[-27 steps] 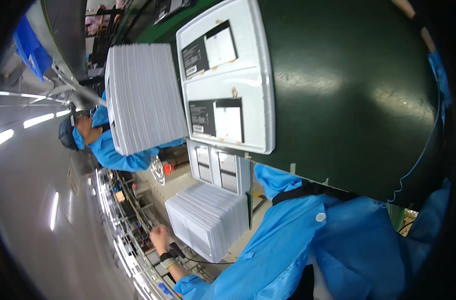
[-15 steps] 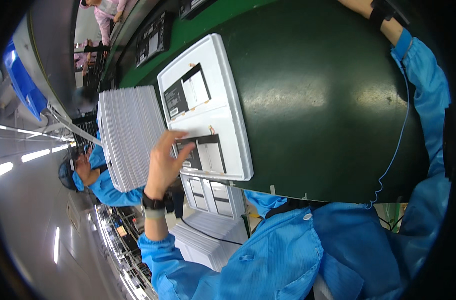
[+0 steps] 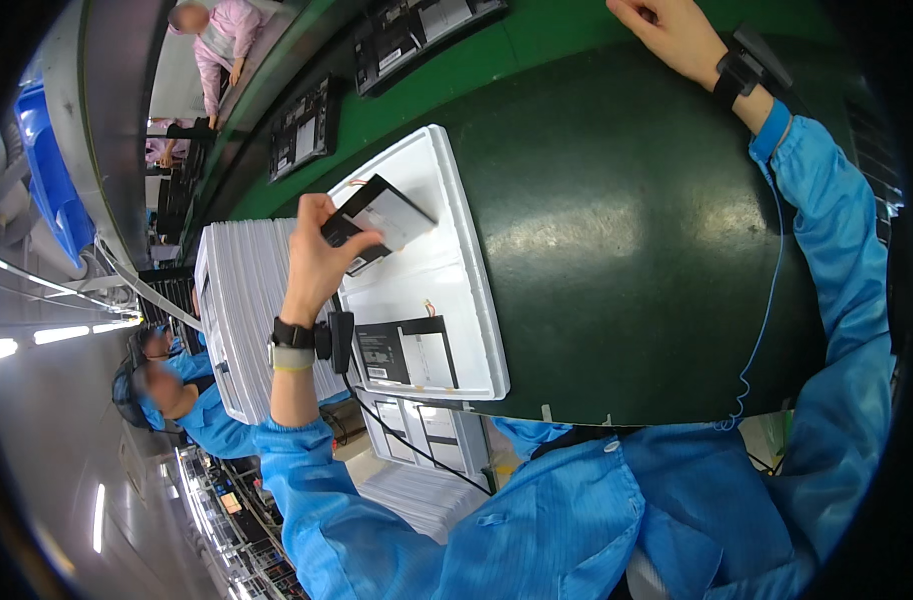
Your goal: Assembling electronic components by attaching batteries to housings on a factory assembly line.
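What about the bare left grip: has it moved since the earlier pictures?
Yes, upward in view: against the white plastic tray, the left grip has gone from over the lower compartment to the upper, where it holds a flat black-and-silver pack.

The left arm [image 3: 312, 500] rises from the lower edge in a blue sleeve [image 3: 297, 465] that gathers at the cuff, leaving a stretch of forearm [image 3: 295, 400] bare below two wristbands [image 3: 295, 337], one black and one pale. The left hand [image 3: 322, 248] is closed in a pinch, its thumb [image 3: 365, 243] reaching rightward and its fingers bent. The right arm [image 3: 837, 230], likewise sleeved, runs up the right side and angles inward. Black and blue bands circle its wrist; the right hand [image 3: 680, 40], partly cut off by the upper edge, points leftward, well apart from the left.
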Action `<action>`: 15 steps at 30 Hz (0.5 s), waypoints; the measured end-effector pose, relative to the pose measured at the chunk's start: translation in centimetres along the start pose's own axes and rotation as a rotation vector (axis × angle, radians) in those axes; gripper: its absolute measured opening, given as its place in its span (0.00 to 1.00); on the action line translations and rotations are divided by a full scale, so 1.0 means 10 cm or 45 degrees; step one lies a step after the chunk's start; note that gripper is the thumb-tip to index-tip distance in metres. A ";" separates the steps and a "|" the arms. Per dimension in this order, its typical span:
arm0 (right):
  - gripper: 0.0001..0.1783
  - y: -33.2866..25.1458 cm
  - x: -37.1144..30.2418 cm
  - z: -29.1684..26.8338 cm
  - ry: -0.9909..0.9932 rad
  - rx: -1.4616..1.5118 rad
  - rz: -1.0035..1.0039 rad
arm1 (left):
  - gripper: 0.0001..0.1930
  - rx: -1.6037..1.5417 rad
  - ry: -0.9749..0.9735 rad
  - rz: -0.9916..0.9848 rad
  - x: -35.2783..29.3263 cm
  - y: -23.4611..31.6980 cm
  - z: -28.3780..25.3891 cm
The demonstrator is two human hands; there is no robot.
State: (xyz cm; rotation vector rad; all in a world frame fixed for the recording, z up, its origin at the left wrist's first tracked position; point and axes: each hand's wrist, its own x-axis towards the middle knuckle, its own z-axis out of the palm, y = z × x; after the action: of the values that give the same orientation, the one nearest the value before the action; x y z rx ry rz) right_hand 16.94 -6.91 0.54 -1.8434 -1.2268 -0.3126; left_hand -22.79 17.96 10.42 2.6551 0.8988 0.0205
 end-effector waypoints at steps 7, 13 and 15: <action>0.08 -0.47 -0.26 -0.01 -0.183 0.542 0.138 | 0.21 -0.804 0.099 0.412 0.34 0.84 0.19; 0.13 -0.62 -0.56 -0.10 0.172 1.327 0.578 | 0.20 -0.891 -0.212 0.507 1.23 1.76 0.88; 0.13 -0.63 -0.64 -0.20 0.363 1.124 0.666 | 0.21 -0.960 -0.253 0.520 1.43 1.94 1.09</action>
State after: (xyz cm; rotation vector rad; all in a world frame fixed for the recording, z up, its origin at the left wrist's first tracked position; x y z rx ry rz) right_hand 9.06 -11.67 1.07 -1.2081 -0.5035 0.2324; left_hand 1.32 8.63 4.96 2.0277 0.1983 0.1567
